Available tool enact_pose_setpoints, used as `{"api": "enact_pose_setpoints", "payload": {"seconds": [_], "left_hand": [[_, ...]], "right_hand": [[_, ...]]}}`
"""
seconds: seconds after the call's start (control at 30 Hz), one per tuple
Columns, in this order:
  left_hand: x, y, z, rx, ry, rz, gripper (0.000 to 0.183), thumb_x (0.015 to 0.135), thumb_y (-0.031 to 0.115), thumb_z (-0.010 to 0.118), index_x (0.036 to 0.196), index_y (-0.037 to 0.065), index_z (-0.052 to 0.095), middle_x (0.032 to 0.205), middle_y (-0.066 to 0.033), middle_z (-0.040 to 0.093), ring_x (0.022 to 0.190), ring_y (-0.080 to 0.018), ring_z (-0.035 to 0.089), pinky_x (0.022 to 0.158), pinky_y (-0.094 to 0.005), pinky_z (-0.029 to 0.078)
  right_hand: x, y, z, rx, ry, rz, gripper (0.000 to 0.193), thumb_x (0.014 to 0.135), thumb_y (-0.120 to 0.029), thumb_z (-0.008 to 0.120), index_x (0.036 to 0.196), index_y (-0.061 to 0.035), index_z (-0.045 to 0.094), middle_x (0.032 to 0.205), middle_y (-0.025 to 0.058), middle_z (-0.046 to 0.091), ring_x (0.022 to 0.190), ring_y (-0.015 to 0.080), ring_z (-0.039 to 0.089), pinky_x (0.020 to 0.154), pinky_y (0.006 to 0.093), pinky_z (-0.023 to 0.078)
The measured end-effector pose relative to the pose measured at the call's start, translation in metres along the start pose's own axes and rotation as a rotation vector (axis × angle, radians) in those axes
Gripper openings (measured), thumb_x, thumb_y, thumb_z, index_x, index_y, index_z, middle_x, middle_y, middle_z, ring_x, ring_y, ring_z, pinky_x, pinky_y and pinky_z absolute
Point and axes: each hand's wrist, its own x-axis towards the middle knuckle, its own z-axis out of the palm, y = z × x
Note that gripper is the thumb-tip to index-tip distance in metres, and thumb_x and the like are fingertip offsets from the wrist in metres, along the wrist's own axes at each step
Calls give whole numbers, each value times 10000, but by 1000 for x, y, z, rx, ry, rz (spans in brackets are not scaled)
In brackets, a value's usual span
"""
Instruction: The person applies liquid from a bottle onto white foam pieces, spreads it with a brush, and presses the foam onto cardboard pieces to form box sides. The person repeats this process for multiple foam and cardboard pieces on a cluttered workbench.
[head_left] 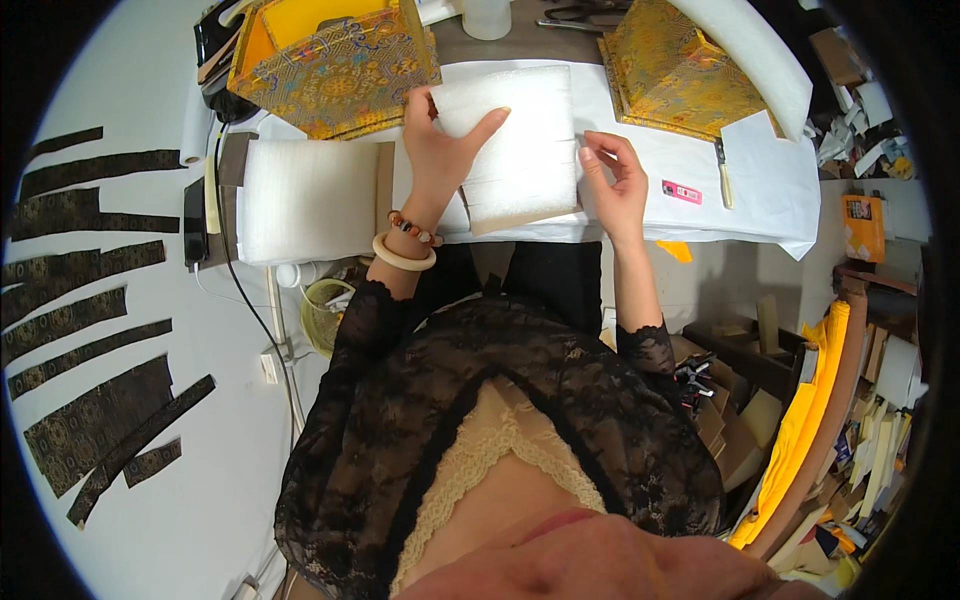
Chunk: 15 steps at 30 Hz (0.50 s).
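A white foam block with thin slits along its edges lies in front of me on the white-covered table. My left hand grips its left side, thumb on top and the fingers mostly hidden behind the edge. Close by the block's right edge is my right hand, its fingers bent and the thumb apart from them, with nothing visible in it. Whether its fingertips touch the foam I cannot tell. To the left of my left hand sits another white foam block, beside a brown board edge.
Gold brocade boxes stand at the back left and back right. A pink cutter blade case and a knife lie on the right. Dark patterned fabric strips cover the left surface; a black cable runs nearby.
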Motion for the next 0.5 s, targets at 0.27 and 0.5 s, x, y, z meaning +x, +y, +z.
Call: {"api": "enact_pose_setpoints", "payload": {"seconds": [0.27,0.5], "left_hand": [[-4,-10,0,125,14,-63,625,654,356,884,990,-3,499,944,-114,562,854,-184,548,730,-317,485],[-6,-8,-3,246,-24,-50,596,694,326,861,1024,1,486,950,-130,615,832,-175,619,705,-297,526]], "right_hand": [[-15,2,18,-132,-73,45,353,838,-160,726,1138,-1,630,1158,132,624,1094,235,586,963,341,452],[-15,5,19,-164,-48,-27,324,828,-128,727,1105,8,632,1179,133,596,1111,247,574,967,347,450]]}}
